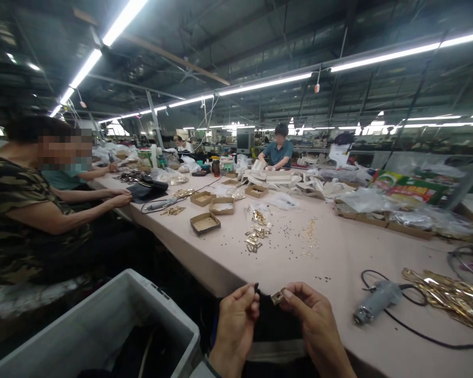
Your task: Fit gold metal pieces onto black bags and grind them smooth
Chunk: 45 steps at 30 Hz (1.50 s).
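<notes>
At the table's near edge, my left hand [236, 320] is closed in a pinch on a small dark piece [256, 287]; its kind is too small to make out. Beside it, my right hand [313, 320] pinches a small gold metal plate [277, 297] between thumb and fingers. The two pieces are close together but apart. Beyond my hands lie a pile of gold metal fittings [256, 233], scattered small dark bits [286, 233] and tiny gold pieces [309, 236]. To the right of my right hand rests a grey corded electric screwdriver [378, 300].
A grey plastic bin [157, 294] with dark contents stands at lower left. More gold fittings [453, 296] are heaped at right. Small cardboard trays [205, 223] sit mid-table. At left, a person in camouflage [31, 220] handles a black item [145, 188]; another person [280, 149] works across the table.
</notes>
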Motion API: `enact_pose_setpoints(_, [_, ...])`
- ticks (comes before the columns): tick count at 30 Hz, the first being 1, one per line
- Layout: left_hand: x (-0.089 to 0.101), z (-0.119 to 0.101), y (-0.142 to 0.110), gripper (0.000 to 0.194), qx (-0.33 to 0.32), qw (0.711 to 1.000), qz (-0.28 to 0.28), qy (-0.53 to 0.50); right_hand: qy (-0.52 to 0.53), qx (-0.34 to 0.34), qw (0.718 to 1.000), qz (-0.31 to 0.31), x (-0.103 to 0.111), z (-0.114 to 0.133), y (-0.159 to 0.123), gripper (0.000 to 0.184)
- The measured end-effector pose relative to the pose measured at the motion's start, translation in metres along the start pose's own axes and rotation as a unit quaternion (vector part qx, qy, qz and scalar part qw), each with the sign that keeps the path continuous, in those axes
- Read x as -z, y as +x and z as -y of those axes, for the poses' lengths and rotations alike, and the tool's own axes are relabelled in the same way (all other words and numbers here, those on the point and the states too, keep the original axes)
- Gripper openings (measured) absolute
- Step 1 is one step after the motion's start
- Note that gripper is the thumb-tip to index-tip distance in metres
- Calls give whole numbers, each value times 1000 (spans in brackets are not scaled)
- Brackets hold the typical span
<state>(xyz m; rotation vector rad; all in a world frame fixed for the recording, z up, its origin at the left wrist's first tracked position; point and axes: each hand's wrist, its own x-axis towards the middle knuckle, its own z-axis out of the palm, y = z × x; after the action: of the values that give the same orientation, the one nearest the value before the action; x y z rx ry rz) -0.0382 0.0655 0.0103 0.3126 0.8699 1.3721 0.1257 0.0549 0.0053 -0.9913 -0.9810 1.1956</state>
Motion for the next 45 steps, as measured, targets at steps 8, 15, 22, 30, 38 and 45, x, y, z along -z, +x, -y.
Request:
enact_pose_setpoints(8, [10, 5, 39, 23, -10, 995, -101, 23, 26, -33, 999, -34, -12, -9, 16, 43])
enact_pose_setpoints(15, [19, 6, 64, 17, -97, 936, -144, 306, 19, -40, 999, -12, -10, -27, 25, 38])
enact_pose_setpoints(22, [43, -59, 94, 12, -330, 757, -341, 449, 11, -49, 999, -2, 2, -43, 33, 37])
enact_pose_setpoints(30, [32, -51, 67, 42, -44, 922, -78, 378, 17, -59, 998, -2, 0, -39, 33, 36])
enact_pose_setpoints(38, [16, -14, 48, 14, 112, 979, -60, 160, -95, -14, 993, 62, -1, -11, 27, 34])
enact_pose_setpoints(45, [4, -27, 58, 29, 204, 967, -119, 98, -152, -3, 984, 91, -11, -2, 25, 33])
